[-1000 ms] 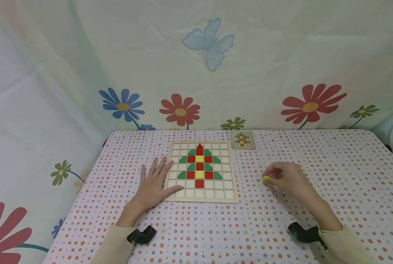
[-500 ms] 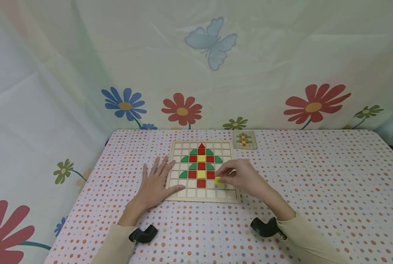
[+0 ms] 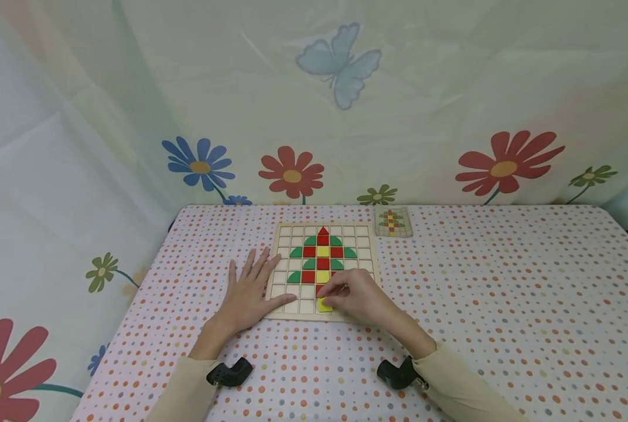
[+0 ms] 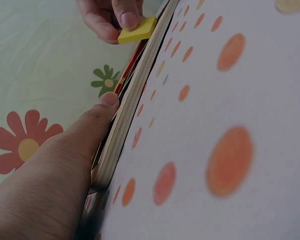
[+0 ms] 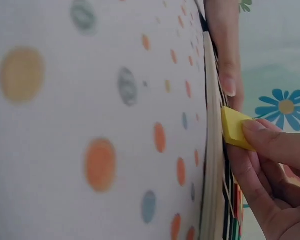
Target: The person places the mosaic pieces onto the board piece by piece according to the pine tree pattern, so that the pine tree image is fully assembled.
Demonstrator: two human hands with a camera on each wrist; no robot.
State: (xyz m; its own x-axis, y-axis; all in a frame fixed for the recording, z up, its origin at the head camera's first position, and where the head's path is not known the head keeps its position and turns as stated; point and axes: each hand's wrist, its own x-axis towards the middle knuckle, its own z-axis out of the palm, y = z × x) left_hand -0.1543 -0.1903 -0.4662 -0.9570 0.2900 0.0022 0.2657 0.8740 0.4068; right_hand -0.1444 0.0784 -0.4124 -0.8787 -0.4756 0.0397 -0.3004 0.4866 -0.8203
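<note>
A wooden grid board (image 3: pixel 287 308) lies on the table, filled in its middle with red, yellow and green tiles that form a tree. My right hand (image 3: pixel 361 298) pinches a yellow square tile (image 3: pixel 324 305) between thumb and fingers at the bottom row, just below the lowest red square. In the right wrist view the yellow tile (image 5: pixel 236 127) is tilted against the board's edge area. My left hand (image 3: pixel 249 296) rests with spread fingers on the board's left side, its thumb (image 4: pixel 107 100) on the frame. Tiles at the tree's lower right are hidden behind my right hand.
A small pattern card (image 3: pixel 393 221) showing the same tree lies behind the board's right corner. The dotted tablecloth (image 3: pixel 493 293) stretches around the board. A flowered curtain (image 3: pixel 419 105) hangs behind the table.
My right hand has carried the yellow tile leftward from the tablecloth at the right, over the board, to the bottom row. The left hand has stayed on the board.
</note>
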